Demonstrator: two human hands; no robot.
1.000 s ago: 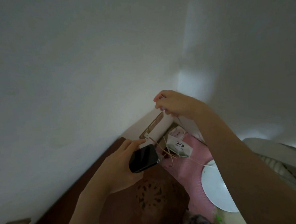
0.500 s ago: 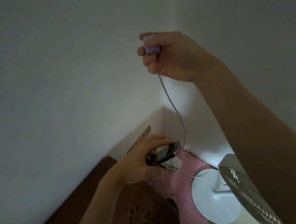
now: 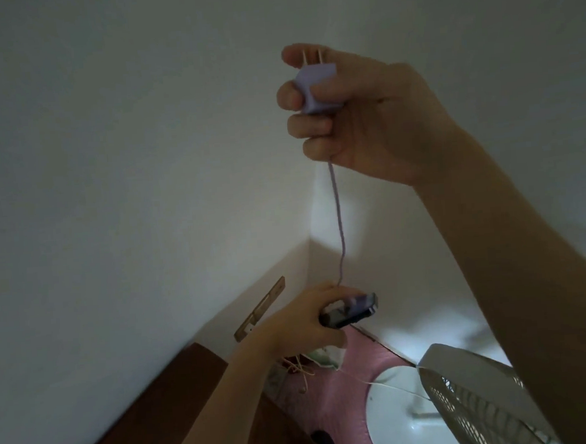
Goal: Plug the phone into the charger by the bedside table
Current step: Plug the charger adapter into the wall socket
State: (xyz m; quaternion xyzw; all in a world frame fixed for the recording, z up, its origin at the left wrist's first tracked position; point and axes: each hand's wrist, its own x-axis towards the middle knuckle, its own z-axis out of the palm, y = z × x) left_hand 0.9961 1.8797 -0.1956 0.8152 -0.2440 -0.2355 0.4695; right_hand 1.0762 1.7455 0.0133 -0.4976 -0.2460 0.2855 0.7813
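Phone (image 3: 350, 310) sits low near the room's corner, gripped in the left hand (image 3: 301, 324). Right hand (image 3: 357, 115), raised high, curls its fingers round the lilac charger (image 3: 316, 88), prongs up; its cable (image 3: 337, 219) hangs down toward the phone, above a white fan (image 3: 466, 393)

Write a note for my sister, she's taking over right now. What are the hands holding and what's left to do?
Right hand: grips the lilac charger plug, held high, prongs up and bare.
Left hand: grips the phone low, near the wall corner.
The cable hangs from the plug down to the left hand; whether it is in the phone cannot be seen.
Done: plug and phone both in hand.
Left: check the phone end, then put the plug in a socket.
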